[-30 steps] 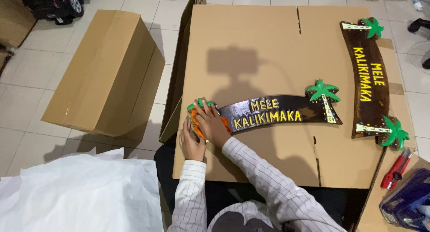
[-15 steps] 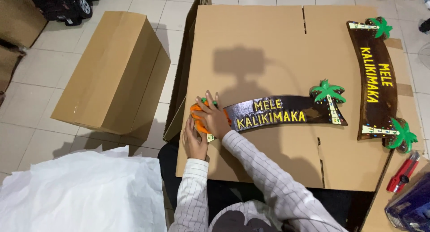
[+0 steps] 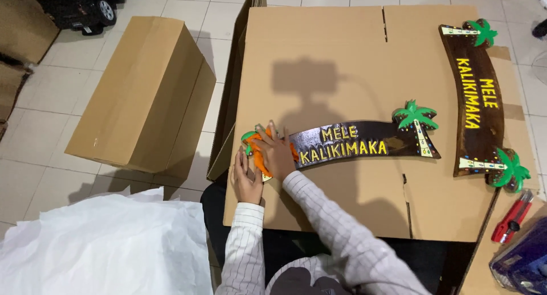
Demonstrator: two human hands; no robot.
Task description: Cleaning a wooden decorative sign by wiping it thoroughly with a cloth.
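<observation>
on sign's (image 3: 353, 144) end, both hands' flat grip

One view only, head-mounted, looking steeply down and forward from above the person's own arms. Mid-range: sleeves fill the bottom edge, the flat cardboard sheet (image 3: 342, 61) used as worktop fills the centre. Tiled floor (image 3: 51, 141) runs along the left with a closed box (image 3: 142, 90) on it. Frame tilted slightly. No second view, so no overlap.

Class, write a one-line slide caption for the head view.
Both hands, left hand and right hand, press one end of a curved wooden sign on flattened cardboard.
</observation>
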